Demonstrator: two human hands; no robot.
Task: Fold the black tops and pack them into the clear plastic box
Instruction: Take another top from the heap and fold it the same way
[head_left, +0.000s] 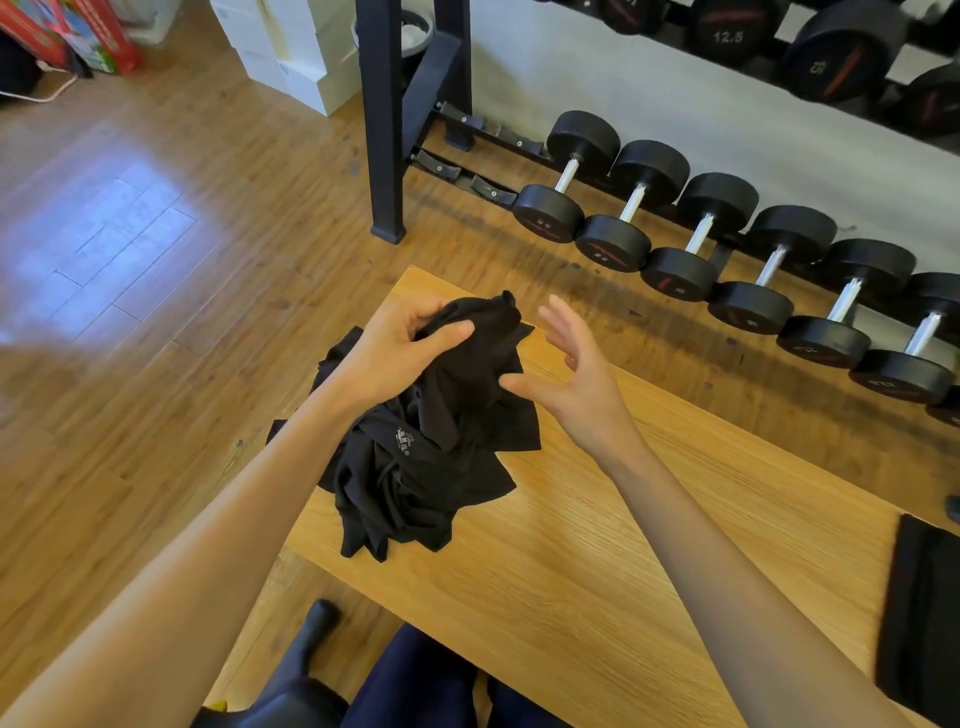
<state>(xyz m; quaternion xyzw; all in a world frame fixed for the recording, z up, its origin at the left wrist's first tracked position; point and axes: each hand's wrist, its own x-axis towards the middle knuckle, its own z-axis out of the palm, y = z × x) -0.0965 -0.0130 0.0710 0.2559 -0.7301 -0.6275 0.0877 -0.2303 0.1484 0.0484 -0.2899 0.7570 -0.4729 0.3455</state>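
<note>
While the left hand (397, 353) grips the black tops (426, 447), the right hand (576, 379) hovers beside.

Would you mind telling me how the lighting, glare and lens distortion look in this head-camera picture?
Head view: daylight throws a bluish-white glare patch on the wooden floor; the wide-angle lens bends the row of dumbbells and the table edges; the black tops are so dark their folds barely show; both hands look sharp, the far left edge slightly smeared.

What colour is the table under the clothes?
Light yellowish wood with fine grain, table, head view.
</note>
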